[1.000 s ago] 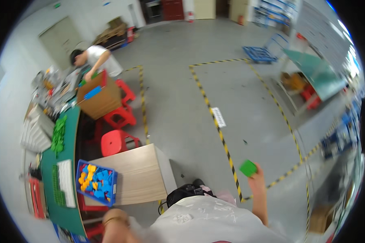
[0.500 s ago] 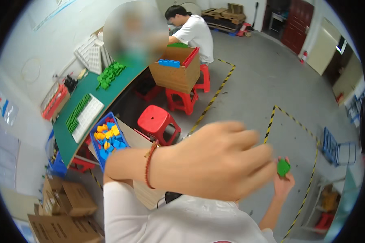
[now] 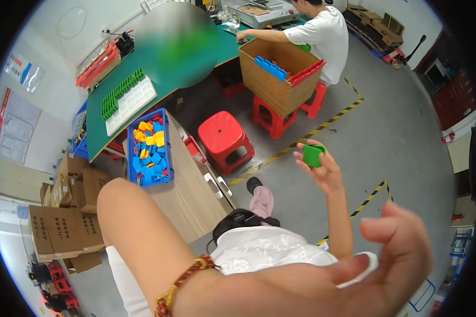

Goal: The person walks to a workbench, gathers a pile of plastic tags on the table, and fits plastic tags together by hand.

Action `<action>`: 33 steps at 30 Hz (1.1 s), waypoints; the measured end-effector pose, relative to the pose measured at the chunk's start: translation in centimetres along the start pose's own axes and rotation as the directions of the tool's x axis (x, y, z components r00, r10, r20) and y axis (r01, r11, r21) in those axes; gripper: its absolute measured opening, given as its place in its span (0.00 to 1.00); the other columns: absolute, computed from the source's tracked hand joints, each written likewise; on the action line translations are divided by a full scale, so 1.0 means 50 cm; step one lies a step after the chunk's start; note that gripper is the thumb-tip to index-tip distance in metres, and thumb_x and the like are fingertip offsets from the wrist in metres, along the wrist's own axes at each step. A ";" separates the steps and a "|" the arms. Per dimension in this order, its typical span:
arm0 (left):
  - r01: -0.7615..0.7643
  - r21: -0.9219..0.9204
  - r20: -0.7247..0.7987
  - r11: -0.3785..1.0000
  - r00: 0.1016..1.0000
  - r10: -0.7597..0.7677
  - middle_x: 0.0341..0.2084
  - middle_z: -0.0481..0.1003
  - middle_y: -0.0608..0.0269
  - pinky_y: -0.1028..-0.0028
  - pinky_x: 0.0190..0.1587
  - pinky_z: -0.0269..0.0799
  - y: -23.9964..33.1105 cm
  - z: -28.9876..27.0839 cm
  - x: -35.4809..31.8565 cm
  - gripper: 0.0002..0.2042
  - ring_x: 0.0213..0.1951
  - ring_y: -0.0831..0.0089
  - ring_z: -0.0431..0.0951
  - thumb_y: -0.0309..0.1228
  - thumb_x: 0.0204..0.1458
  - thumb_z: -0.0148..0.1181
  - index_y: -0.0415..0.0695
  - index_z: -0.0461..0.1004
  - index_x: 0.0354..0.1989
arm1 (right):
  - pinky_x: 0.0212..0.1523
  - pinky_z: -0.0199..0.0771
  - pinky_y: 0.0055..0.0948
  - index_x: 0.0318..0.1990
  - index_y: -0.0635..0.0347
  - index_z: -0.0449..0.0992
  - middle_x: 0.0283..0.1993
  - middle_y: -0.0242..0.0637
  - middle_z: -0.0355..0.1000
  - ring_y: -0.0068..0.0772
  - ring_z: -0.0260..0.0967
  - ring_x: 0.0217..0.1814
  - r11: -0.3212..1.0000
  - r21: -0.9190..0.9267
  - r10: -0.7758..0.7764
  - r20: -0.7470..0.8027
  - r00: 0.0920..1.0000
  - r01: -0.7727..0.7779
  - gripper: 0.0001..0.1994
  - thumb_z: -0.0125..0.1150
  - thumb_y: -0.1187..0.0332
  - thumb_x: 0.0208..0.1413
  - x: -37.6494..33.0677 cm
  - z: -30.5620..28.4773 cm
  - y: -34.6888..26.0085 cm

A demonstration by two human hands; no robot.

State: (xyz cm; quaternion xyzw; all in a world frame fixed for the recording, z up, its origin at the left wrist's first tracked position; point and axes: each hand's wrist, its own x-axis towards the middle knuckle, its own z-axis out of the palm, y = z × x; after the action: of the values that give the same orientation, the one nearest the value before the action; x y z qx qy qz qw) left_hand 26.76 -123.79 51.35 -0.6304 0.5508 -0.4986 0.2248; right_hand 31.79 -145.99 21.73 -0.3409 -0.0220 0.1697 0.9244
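Observation:
My right hand point(image 3: 329, 173) is raised over the floor and grips a small flat green plastic piece point(image 3: 313, 156) with rounded corners, between thumb and fingers. Across the lower part of the view, very near, stretches my left hand point(image 3: 349, 282), a red and gold bracelet on its wrist. Its fingers are curled but apart, and nothing shows in them. Left of my body, a blue bin point(image 3: 170, 158) holds yellow, blue and red plastic pieces point(image 3: 151, 153). It rests on a wood-grain cabinet point(image 3: 188, 195).
On the green table point(image 3: 98, 140) stand a row of green pieces point(image 3: 122, 94) and a white tray point(image 3: 132, 105). A red stool point(image 3: 222, 132) is ahead. Beyond it, a cardboard box point(image 3: 272, 84) sits on red stools, near a seated person point(image 3: 322, 42). Cartons point(image 3: 66, 227) are stacked left.
The view has shifted, showing more of the cabinet and bin. My right hand with the green piece has come up and inward. My left hand has turned and its fingers have opened.

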 end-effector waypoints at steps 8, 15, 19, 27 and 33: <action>-0.198 0.124 0.130 0.972 0.975 0.182 0.25 0.68 0.70 0.78 0.31 0.59 -0.080 0.176 -0.140 0.09 0.31 0.77 0.67 0.33 0.52 0.49 0.45 0.73 0.24 | 0.56 0.70 0.41 0.55 0.62 0.65 0.55 0.46 0.65 0.41 0.68 0.54 0.959 -0.197 0.182 -0.117 0.976 -0.203 0.22 0.61 0.72 0.51 0.270 0.014 -0.061; 0.259 -0.102 0.071 0.960 0.965 -0.253 0.27 0.70 0.71 0.74 0.27 0.61 -0.145 0.388 -0.291 0.05 0.30 0.73 0.70 0.34 0.47 0.56 0.48 0.74 0.26 | 0.53 0.73 0.39 0.53 0.63 0.65 0.53 0.46 0.66 0.39 0.69 0.53 0.941 -0.257 0.137 -0.306 0.942 -0.220 0.22 0.61 0.76 0.49 0.442 -0.030 -0.118; 0.800 0.035 0.216 0.599 0.579 -0.786 0.44 0.66 0.60 0.71 0.30 0.69 -0.193 0.515 -0.267 0.11 0.38 0.63 0.72 0.45 0.53 0.56 0.52 0.77 0.34 | 0.51 0.75 0.38 0.53 0.63 0.66 0.53 0.45 0.67 0.38 0.69 0.52 0.906 -0.291 0.195 -0.358 0.913 -0.308 0.21 0.61 0.76 0.49 0.568 -0.063 -0.134; 0.275 -0.494 -0.153 0.825 0.907 -0.393 0.33 0.71 0.55 0.64 0.40 0.70 -0.195 0.835 -0.138 0.13 0.41 0.59 0.73 0.27 0.40 0.55 0.36 0.71 0.36 | 0.52 0.73 0.37 0.54 0.60 0.65 0.54 0.45 0.66 0.37 0.68 0.52 0.861 -0.395 0.271 -0.177 0.946 -0.320 0.20 0.58 0.75 0.52 0.831 -0.071 -0.154; 0.871 -0.457 0.884 -0.182 0.421 -0.205 0.46 0.73 0.57 0.61 0.48 0.67 -0.026 0.942 -0.404 0.16 0.45 0.58 0.73 0.33 0.41 0.62 0.40 0.75 0.39 | 0.47 0.75 0.35 0.55 0.63 0.63 0.54 0.45 0.68 0.35 0.69 0.52 0.844 -0.398 0.302 -0.199 0.932 -0.358 0.19 0.54 0.69 0.57 0.911 -0.076 -0.177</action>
State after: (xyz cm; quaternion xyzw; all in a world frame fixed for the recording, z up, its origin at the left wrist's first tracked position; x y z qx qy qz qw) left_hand 70.75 -117.37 25.82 -0.8940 0.2704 0.1156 -0.3379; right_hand 77.89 -139.66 21.07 -0.5443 0.0598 0.2949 0.7831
